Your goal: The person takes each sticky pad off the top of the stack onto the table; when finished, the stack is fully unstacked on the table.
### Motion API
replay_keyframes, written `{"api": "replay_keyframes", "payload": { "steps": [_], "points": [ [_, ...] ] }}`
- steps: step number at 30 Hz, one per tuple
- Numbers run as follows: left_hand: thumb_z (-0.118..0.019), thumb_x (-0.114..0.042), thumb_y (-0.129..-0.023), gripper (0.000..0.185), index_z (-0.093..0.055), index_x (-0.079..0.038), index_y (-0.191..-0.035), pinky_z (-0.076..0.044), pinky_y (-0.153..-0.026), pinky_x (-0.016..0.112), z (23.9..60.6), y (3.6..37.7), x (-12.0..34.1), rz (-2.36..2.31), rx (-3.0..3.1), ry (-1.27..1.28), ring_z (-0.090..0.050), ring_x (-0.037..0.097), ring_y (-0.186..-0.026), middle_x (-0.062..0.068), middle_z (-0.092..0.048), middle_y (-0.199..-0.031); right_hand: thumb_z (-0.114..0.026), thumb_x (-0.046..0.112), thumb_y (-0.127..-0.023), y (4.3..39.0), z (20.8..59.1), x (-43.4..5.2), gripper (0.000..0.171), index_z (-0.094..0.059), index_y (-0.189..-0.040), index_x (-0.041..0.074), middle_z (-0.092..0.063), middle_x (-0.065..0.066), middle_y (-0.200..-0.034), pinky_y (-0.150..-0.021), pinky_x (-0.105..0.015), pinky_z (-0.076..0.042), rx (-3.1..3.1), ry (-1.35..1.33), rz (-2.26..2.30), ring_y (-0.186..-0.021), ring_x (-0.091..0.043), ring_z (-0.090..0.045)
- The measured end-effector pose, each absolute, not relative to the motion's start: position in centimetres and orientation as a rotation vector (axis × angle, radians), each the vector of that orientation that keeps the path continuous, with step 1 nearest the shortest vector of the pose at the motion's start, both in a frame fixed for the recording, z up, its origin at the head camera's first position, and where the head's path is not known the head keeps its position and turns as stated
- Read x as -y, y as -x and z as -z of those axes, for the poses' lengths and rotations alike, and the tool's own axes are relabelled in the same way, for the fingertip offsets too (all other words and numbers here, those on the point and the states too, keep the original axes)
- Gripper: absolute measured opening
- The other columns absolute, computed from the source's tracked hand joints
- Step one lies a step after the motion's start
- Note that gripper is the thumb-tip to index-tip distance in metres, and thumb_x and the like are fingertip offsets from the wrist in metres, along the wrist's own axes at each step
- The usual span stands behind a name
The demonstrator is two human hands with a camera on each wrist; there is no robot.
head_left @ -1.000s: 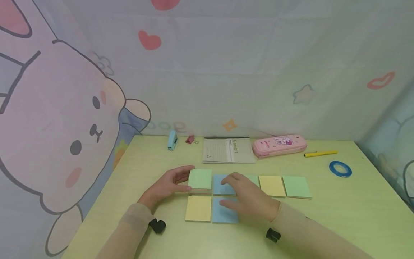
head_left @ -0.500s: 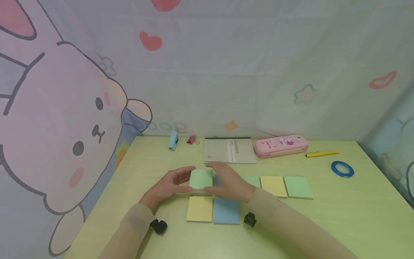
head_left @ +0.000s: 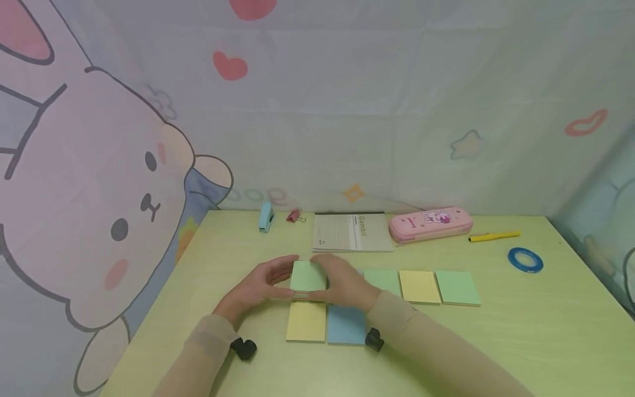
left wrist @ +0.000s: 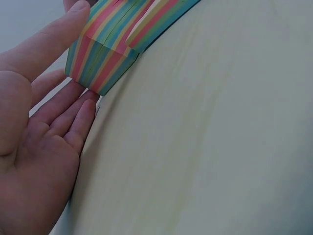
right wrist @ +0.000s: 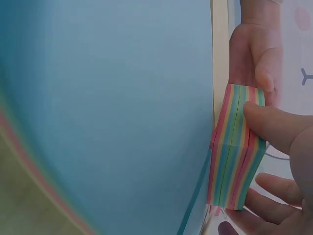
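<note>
A stack of sticky note pads (head_left: 307, 275), pale green on top, stands between both hands, with rainbow-striped sides in the wrist views. My left hand (head_left: 254, 284) holds its left side, thumb at the front corner and fingers at the back. From the right, my right hand (head_left: 344, 282) grips it, its thumb (right wrist: 274, 122) along the striped side and fingers at the far edge. In front of the stack lie a yellow pad (head_left: 306, 322) and a blue pad (head_left: 345, 325). Another blue pad is mostly hidden behind my right hand.
Rightward in a row lie a green pad (head_left: 383, 280), a yellow pad (head_left: 419, 286) and another green pad (head_left: 457, 287). At the back are a stapler (head_left: 265, 217), binder clip (head_left: 294, 215), notebook (head_left: 352, 231), pink pencil case (head_left: 430, 224), yellow pen (head_left: 494, 236) and blue tape roll (head_left: 525, 259).
My right hand has moved left from over the blue pads to the stack and now grips its right side. My left hand stays at the stack's left side.
</note>
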State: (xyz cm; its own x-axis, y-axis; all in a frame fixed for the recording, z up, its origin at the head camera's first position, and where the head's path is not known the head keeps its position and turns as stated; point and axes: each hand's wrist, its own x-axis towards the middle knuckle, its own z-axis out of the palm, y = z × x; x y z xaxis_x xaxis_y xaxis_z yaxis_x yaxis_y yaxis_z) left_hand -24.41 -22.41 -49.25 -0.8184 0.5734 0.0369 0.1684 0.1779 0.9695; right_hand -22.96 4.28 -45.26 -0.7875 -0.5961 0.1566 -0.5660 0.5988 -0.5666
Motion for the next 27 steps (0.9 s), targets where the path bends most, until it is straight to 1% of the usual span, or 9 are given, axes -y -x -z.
{"api": "replay_keyframes", "payload": {
  "steps": [4,7,12,15,17,19,22,25,27],
  "points": [
    [-0.083,-0.006,-0.090,0.088,-0.033,0.000,-0.163,-0.031,-0.126,0.048,49.4,24.4,22.2,-1.659,-2.138,-0.692,-0.039,0.037,-0.152,0.016,-0.039,-0.166,-0.089,0.034,-0.087,23.0,45.7,-5.1,0.073,-0.057,-0.142,-0.002,-0.061,-0.016,-0.144,-0.117,-0.049,-0.044,-2.814,1.031,0.953,-0.137,-0.034,-0.054],
    [-0.084,-0.009,-0.090,0.087,-0.036,-0.002,-0.162,-0.031,-0.126,0.048,49.4,24.4,22.2,-1.631,-2.165,-0.667,-0.039,0.036,-0.153,0.014,-0.041,-0.166,-0.089,0.034,-0.086,22.7,45.8,-6.3,0.069,-0.059,-0.139,0.000,-0.063,-0.014,-0.141,-0.118,-0.049,-0.043,-2.851,1.053,0.959,-0.136,-0.033,-0.055],
    [-0.085,-0.014,-0.090,0.080,-0.044,-0.007,-0.159,-0.032,-0.126,0.047,49.5,24.5,22.2,-1.594,-2.212,-0.643,-0.041,0.033,-0.152,0.011,-0.046,-0.162,-0.090,0.030,-0.083,21.5,45.3,-9.3,0.062,-0.064,-0.131,0.001,-0.067,-0.012,-0.133,-0.114,-0.054,-0.043,-2.895,1.122,0.980,-0.129,-0.032,-0.058],
    [-0.084,-0.015,-0.091,0.079,-0.045,-0.006,-0.159,-0.033,-0.125,0.046,49.6,24.6,22.2,-1.587,-2.222,-0.651,-0.041,0.033,-0.152,0.012,-0.047,-0.162,-0.092,0.028,-0.080,20.4,45.0,-11.7,0.062,-0.065,-0.129,0.003,-0.068,-0.009,-0.131,-0.111,-0.055,-0.043,-2.904,1.129,1.017,-0.125,-0.030,-0.059],
    [-0.085,-0.015,-0.091,0.079,-0.045,-0.006,-0.158,-0.033,-0.125,0.045,49.7,24.6,22.2,-1.589,-2.216,-0.647,-0.041,0.033,-0.152,0.012,-0.047,-0.162,-0.094,0.029,-0.079,19.5,45.0,-13.4,0.063,-0.065,-0.130,0.005,-0.068,-0.007,-0.131,-0.109,-0.054,-0.044,-2.905,1.081,1.045,-0.124,-0.028,-0.060],
    [-0.085,-0.014,-0.091,0.079,-0.045,-0.006,-0.158,-0.032,-0.126,0.046,49.7,24.6,22.2,-1.596,-2.206,-0.647,-0.041,0.034,-0.152,0.012,-0.047,-0.162,-0.094,0.030,-0.079,18.7,45.0,-15.2,0.064,-0.065,-0.131,0.008,-0.068,-0.005,-0.132,-0.105,-0.052,-0.047,-2.908,1.008,1.058,-0.120,-0.026,-0.060],
    [-0.086,-0.016,-0.090,0.080,-0.046,-0.008,-0.158,-0.033,-0.126,0.044,49.7,24.6,22.2,-1.598,-2.195,-0.626,-0.042,0.031,-0.151,0.010,-0.048,-0.162,-0.094,0.032,-0.079,17.6,45.2,-17.7,0.063,-0.066,-0.132,0.010,-0.067,-0.004,-0.133,-0.096,-0.045,-0.053,-2.905,0.920,1.065,-0.111,-0.021,-0.061],
    [-0.086,-0.016,-0.090,0.079,-0.046,-0.009,-0.158,-0.033,-0.126,0.043,49.7,24.6,22.2,-1.597,-2.196,-0.620,-0.042,0.030,-0.151,0.008,-0.048,-0.161,-0.093,0.032,-0.081,16.7,45.5,-19.8,0.063,-0.065,-0.132,0.009,-0.066,-0.005,-0.132,-0.087,-0.038,-0.056,-2.894,0.901,1.049,-0.102,-0.016,-0.060],
    [-0.086,-0.016,-0.090,0.079,-0.046,-0.009,-0.158,-0.033,-0.126,0.044,49.7,24.6,22.3,-1.598,-2.198,-0.624,-0.042,0.030,-0.152,0.008,-0.048,-0.161,-0.094,0.031,-0.081,16.2,45.7,-20.9,0.063,-0.065,-0.132,0.009,-0.066,-0.005,-0.130,-0.084,-0.033,-0.056,-2.896,0.913,1.027,-0.098,-0.012,-0.058]
  ]
}}
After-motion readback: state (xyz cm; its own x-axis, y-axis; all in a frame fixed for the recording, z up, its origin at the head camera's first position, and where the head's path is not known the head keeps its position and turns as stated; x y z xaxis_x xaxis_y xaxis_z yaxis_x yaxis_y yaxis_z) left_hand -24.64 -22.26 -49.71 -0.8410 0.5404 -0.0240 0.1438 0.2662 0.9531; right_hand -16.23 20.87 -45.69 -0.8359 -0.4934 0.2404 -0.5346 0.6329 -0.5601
